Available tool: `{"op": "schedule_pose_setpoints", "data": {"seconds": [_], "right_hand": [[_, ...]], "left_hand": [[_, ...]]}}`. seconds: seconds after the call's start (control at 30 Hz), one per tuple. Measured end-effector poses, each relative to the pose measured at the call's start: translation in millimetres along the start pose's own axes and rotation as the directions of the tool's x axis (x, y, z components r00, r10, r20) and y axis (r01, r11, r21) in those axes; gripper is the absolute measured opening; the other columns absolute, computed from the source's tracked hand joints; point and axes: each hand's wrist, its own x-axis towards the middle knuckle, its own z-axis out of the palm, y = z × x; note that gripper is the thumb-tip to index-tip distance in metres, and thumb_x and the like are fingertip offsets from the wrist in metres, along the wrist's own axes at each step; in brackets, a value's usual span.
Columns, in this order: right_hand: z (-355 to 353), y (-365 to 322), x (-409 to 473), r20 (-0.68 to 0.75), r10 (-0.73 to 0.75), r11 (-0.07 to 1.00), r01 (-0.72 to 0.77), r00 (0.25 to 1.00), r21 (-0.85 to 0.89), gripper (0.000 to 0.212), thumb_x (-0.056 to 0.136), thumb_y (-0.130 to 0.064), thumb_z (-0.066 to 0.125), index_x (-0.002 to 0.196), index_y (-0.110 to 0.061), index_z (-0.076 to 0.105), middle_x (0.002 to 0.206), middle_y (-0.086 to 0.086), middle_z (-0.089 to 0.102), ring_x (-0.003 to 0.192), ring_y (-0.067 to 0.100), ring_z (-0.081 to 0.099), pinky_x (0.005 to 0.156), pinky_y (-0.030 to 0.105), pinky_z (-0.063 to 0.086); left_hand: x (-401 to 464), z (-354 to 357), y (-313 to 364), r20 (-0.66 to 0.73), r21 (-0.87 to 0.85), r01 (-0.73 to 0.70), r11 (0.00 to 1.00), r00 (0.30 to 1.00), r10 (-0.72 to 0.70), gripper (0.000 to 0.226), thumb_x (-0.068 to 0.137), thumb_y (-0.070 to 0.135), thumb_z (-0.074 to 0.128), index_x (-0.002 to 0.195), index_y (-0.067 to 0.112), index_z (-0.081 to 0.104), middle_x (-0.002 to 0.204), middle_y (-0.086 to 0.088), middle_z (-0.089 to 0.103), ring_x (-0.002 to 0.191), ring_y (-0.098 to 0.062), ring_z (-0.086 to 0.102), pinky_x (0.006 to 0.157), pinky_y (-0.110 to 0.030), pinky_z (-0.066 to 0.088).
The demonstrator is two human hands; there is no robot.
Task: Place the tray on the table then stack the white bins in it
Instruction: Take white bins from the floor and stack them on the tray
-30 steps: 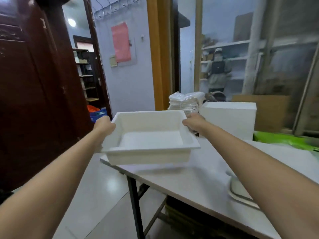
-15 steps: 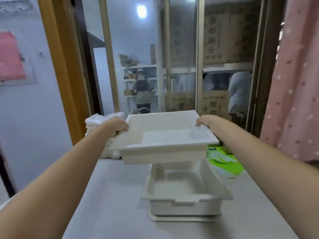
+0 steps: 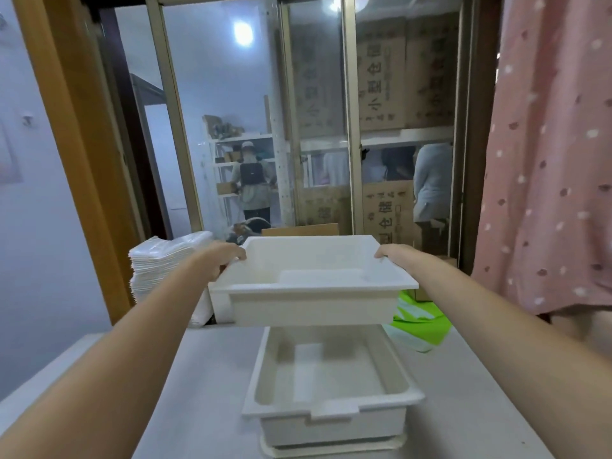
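Both hands, left hand [image 3: 222, 260] and right hand [image 3: 395, 257], grip the raised bin's [image 3: 311, 303] side rims, clear above the lower bin [image 3: 331, 409].

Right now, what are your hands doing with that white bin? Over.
Left hand and right hand gripping held bin. Hovering above lower bin on tray. Nothing between.

We see both white bins as smooth, semi-matt plastic: upper bin [image 3: 314, 293] and lower bin [image 3: 331, 392], w/ a soft sheen on rims. The tray [image 3: 334, 450] under the lower bin looks like cream plastic. Table [image 3: 205, 376] top is pale, smooth, slightly glossy laminate. At its far left edge, a stack of crinkly clear plastic bags [image 3: 162, 263]. Pink curtain [image 3: 549, 160] is matt cloth; door frame [image 3: 76, 144] is varnished wood.
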Motion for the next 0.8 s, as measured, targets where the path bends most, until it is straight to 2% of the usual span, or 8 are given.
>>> {"op": "schedule_pose_setpoints", "data": {"seconds": [0.1, 0.2, 0.27, 0.33, 0.4, 0.5, 0.63, 0.8], "right_hand": [[1, -5, -1, -0.024, -0.006, 0.999, 0.007, 1.000, 0.038, 0.042, 0.088, -0.013, 0.056, 0.128, 0.001, 0.052, 0.130, 0.020, 0.056, 0.099, 0.030, 0.055, 0.083, 0.032, 0.045], [3, -8, 1, -0.068, 0.012, 0.996, -0.005, 0.998, 0.089, 0.042, 0.091, -0.008, 0.053, 0.131, 0.004, 0.050, 0.129, 0.020, 0.055, 0.094, 0.027, 0.053, 0.079, 0.032, 0.044], [6, -10, 0, -0.095, 0.033, 0.995, -0.024, 0.995, 0.097, 0.040, 0.092, -0.007, 0.051, 0.131, 0.002, 0.048, 0.115, 0.017, 0.053, 0.079, 0.027, 0.053, 0.065, 0.029, 0.045], [12, -15, -5, -0.105, 0.076, 0.987, -0.060, 0.992, 0.152, 0.039, 0.094, -0.007, 0.050, 0.132, -0.002, 0.047, 0.105, 0.013, 0.047, 0.060, 0.023, 0.044, 0.045, 0.022, 0.037], [23, -17, -7, -0.127, 0.101, 0.975, -0.073, 0.987, 0.208, 0.040, 0.093, -0.006, 0.050, 0.132, -0.002, 0.047, 0.102, 0.012, 0.048, 0.058, 0.021, 0.043, 0.044, 0.024, 0.032], [42, -20, -12, -0.113, 0.202, 0.901, -0.139, 0.973, 0.411, 0.036, 0.085, -0.006, 0.052, 0.120, -0.007, 0.055, 0.105, 0.015, 0.057, 0.087, 0.028, 0.059, 0.057, 0.038, 0.047], [49, -17, -3, -0.089, 0.248, 0.865, -0.179, 0.965, 0.469, 0.014, 0.078, -0.006, 0.055, 0.091, -0.010, 0.052, 0.110, 0.016, 0.060, 0.100, 0.034, 0.060, 0.061, 0.048, 0.050], [41, -19, -31, -0.037, 0.154, 0.914, -0.128, 0.987, 0.385, 0.033, 0.080, -0.013, 0.054, 0.112, -0.013, 0.047, 0.089, 0.012, 0.053, 0.087, 0.031, 0.058, 0.073, 0.044, 0.050]], "left_hand": [[-11, 0, -10, 0.066, -0.365, 0.029, 0.930, 0.998, -0.005, 0.039, 0.086, 0.031, 0.061, 0.116, 0.006, 0.058, 0.100, -0.014, 0.065, 0.078, -0.023, 0.060, 0.063, -0.028, 0.047], [-17, 11, -34, 0.057, -0.765, 0.099, 0.636, 0.995, -0.087, 0.061, 0.082, 0.052, 0.050, 0.126, 0.010, 0.057, 0.100, -0.008, 0.065, 0.079, -0.024, 0.062, 0.064, -0.032, 0.049], [-21, 27, -44, -0.026, -0.873, 0.090, 0.478, 0.973, -0.230, 0.077, 0.075, 0.062, 0.045, 0.135, 0.015, 0.051, 0.117, -0.006, 0.062, 0.099, -0.025, 0.061, 0.079, -0.036, 0.050], [-34, 46, -44, -0.143, -0.920, 0.032, 0.390, 0.900, -0.412, 0.095, 0.062, 0.072, 0.042, 0.144, 0.025, 0.039, 0.145, -0.003, 0.045, 0.127, -0.030, 0.048, 0.104, -0.044, 0.039], [-45, 69, -35, -0.172, -0.920, 0.021, 0.391, 0.875, -0.452, 0.106, 0.061, 0.081, 0.039, 0.150, 0.026, 0.021, 0.157, -0.003, 0.025, 0.140, -0.033, 0.032, 0.114, -0.050, 0.024], [-64, 109, -12, -0.047, -0.920, 0.122, 0.373, 0.909, -0.414, 0.120, 0.044, 0.085, 0.037, 0.150, 0.034, 0.013, 0.157, -0.002, 0.023, 0.139, -0.036, 0.029, 0.112, -0.056, 0.023], [-83, 135, 15, -0.150, -0.844, 0.088, 0.529, 0.909, -0.390, 0.076, 0.090, 0.054, 0.041, 0.153, 0.027, 0.008, 0.154, -0.018, 0.018, 0.137, -0.039, 0.027, 0.111, -0.049, 0.022], [-76, 133, 14, -0.187, -0.846, 0.043, 0.531, 0.909, -0.372, 0.068, 0.092, 0.047, 0.040, 0.152, 0.025, 0.017, 0.149, -0.018, 0.027, 0.128, -0.038, 0.038, 0.105, -0.047, 0.032]]}}
